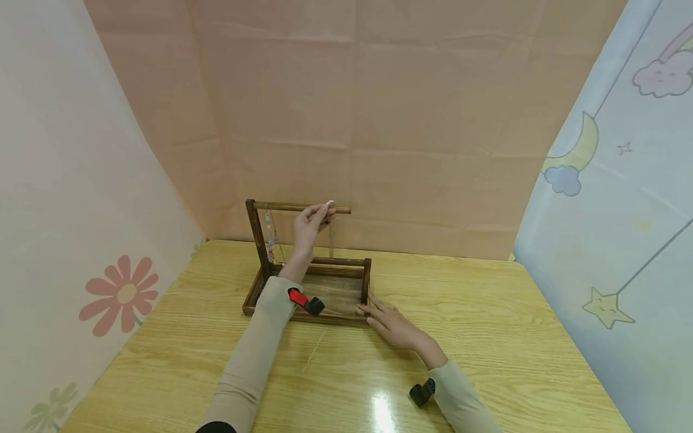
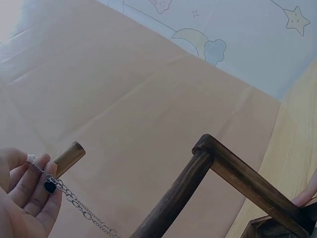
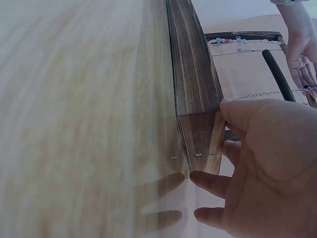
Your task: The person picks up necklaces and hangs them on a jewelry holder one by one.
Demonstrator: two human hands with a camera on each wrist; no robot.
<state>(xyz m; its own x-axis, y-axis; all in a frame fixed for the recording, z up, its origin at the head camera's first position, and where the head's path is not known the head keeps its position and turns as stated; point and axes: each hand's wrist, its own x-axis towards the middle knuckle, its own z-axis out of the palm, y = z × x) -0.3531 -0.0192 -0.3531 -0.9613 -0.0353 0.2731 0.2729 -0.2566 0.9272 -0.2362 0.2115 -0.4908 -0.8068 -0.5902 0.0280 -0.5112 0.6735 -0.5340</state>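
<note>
A silver chain (image 2: 84, 210) with a small dark heart charm (image 2: 50, 185) hangs from my left hand (image 1: 311, 225). Thumb and forefinger pinch a pale end piece (image 1: 330, 203) beside the free end of the horizontal rod (image 2: 69, 158). That rod belongs to a dark wooden jewelry stand (image 1: 368, 276), which has a shallow tray base. Low on the stand's right front corner, my right hand (image 1: 397, 329) holds the frame, thumb at the front and fingers at the end. A colorful beaded strand (image 1: 269, 237) hangs near the rod's upright.
The stand sits on a light wooden table (image 1: 460, 313), near its back edge. Behind it rises a peach backdrop (image 1: 433, 120). Printed panels (image 1: 612, 198) flank the table. A thin pale line (image 1: 314, 352) crosses the tabletop in front of the stand.
</note>
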